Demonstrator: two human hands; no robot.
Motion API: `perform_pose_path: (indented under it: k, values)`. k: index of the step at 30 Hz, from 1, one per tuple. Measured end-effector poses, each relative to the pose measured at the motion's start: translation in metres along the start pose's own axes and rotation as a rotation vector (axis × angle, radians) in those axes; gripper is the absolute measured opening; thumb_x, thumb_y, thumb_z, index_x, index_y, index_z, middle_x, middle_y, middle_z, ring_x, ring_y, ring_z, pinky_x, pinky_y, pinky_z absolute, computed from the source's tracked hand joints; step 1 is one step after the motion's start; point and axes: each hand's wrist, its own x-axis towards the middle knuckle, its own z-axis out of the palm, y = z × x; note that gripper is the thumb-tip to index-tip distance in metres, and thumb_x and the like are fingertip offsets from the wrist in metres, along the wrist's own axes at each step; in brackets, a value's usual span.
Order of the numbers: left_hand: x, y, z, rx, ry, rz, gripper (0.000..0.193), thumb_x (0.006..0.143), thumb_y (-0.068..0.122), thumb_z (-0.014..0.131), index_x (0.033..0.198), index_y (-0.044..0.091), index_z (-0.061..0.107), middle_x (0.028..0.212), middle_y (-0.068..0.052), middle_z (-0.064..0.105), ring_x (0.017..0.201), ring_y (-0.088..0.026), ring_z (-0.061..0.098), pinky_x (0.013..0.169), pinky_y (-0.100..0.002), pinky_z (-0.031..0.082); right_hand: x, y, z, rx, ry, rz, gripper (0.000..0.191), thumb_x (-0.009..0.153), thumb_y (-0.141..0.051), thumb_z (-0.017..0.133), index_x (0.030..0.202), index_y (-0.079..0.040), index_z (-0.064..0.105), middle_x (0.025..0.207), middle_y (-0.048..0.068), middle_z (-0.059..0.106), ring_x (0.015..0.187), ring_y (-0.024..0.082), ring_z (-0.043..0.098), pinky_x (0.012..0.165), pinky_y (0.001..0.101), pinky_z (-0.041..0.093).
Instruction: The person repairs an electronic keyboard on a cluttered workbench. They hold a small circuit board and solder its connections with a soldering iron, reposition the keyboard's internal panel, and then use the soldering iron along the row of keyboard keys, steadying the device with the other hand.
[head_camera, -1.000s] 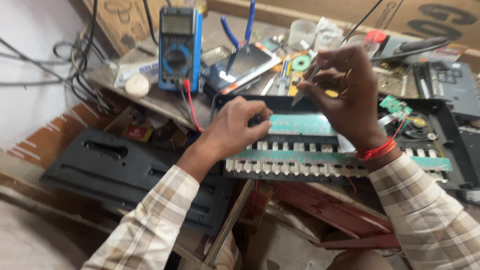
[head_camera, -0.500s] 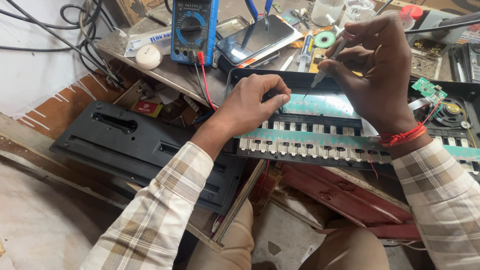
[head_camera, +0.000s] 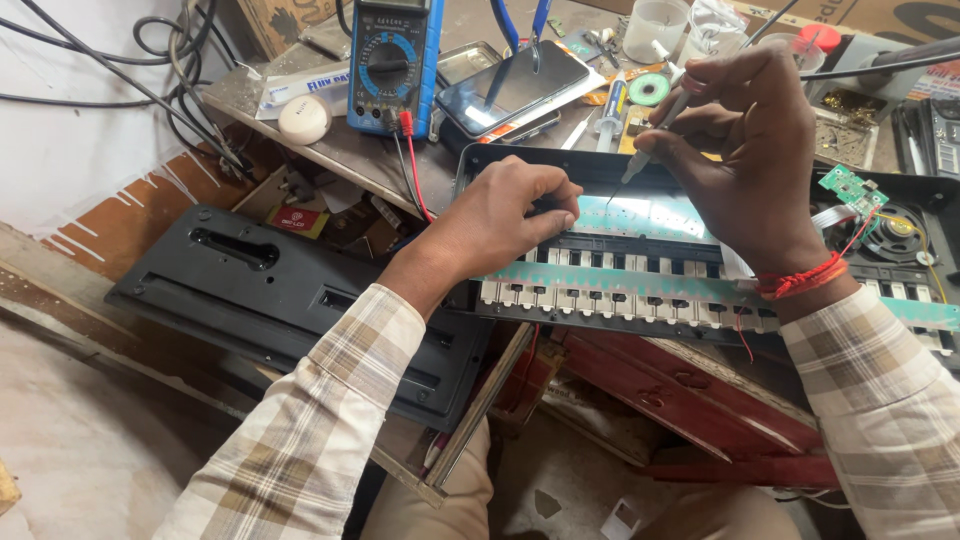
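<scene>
An opened electronic keyboard (head_camera: 620, 290) lies across the bench, its key undersides and a green contact strip showing. My left hand (head_camera: 505, 215) rests on its left end, fingers curled onto the black frame by the upper rim. My right hand (head_camera: 745, 150) holds a thin screwdriver (head_camera: 650, 140) like a pen, its tip pointing down at the pale green board (head_camera: 650, 215) inside the case. A red thread circles my right wrist.
A blue multimeter (head_camera: 390, 65) with a red lead, a phone (head_camera: 515, 85), a syringe-like tube, solder reel and cups crowd the bench behind. A small green circuit board (head_camera: 850, 188) and speaker sit at right. The black keyboard back cover (head_camera: 300, 300) leans at lower left.
The view has moved nearer and shifted right. My right hand has lowered the screwdriver tip toward the board; my left hand stays on the keyboard's left end.
</scene>
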Motion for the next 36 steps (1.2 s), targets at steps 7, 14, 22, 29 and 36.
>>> perform_pose_path:
  k: [7,14,22,29,36]
  values:
    - [0.000,0.003,-0.003,0.038,-0.009,0.030,0.017,0.093,0.024,0.071,0.101,0.010,0.075,0.101,-0.007,0.077,0.104,-0.023,0.071,0.092,-0.042,0.055,-0.002,0.004,-0.002,-0.025,-0.012,0.011,0.047,0.104,0.007,0.082,0.129,0.002,0.042,0.120,0.014,0.063,0.113,0.018,0.072,0.097,0.0299,0.065]
    - [0.001,0.007,-0.006,0.046,-0.030,0.086,0.012,0.091,0.018,0.072,0.097,0.007,0.074,0.093,-0.008,0.077,0.091,-0.023,0.076,0.085,-0.039,0.058,-0.002,0.002,-0.002,-0.033,-0.024,-0.020,0.045,0.103,0.009,0.080,0.126,0.004,0.041,0.119,0.016,0.066,0.113,0.021,0.073,0.098,0.0320,0.065]
    - [0.008,0.009,-0.008,0.057,-0.052,0.051,0.011,0.085,0.018,0.078,0.093,0.010,0.077,0.095,-0.004,0.079,0.093,-0.019,0.076,0.086,-0.036,0.059,-0.003,0.006,-0.002,-0.004,-0.030,0.010,0.045,0.106,0.009,0.080,0.129,0.002,0.042,0.114,0.014,0.067,0.109,0.018,0.074,0.095,0.0291,0.066]
    - [0.010,0.012,-0.012,0.010,-0.100,-0.061,0.016,0.081,0.022,0.081,0.094,0.013,0.079,0.099,-0.003,0.078,0.097,-0.016,0.075,0.090,-0.036,0.058,-0.004,0.004,-0.001,-0.019,-0.014,0.033,0.047,0.102,0.009,0.081,0.127,0.002,0.043,0.113,0.014,0.067,0.106,0.017,0.074,0.093,0.0289,0.065]
    - [0.012,0.007,-0.011,-0.044,-0.109,-0.085,0.011,0.080,0.019,0.081,0.090,0.016,0.082,0.116,-0.002,0.077,0.110,-0.016,0.073,0.096,-0.035,0.057,-0.003,0.004,-0.001,-0.030,-0.027,-0.004,0.045,0.105,0.009,0.081,0.128,0.002,0.042,0.116,0.015,0.067,0.110,0.018,0.074,0.096,0.0293,0.065]
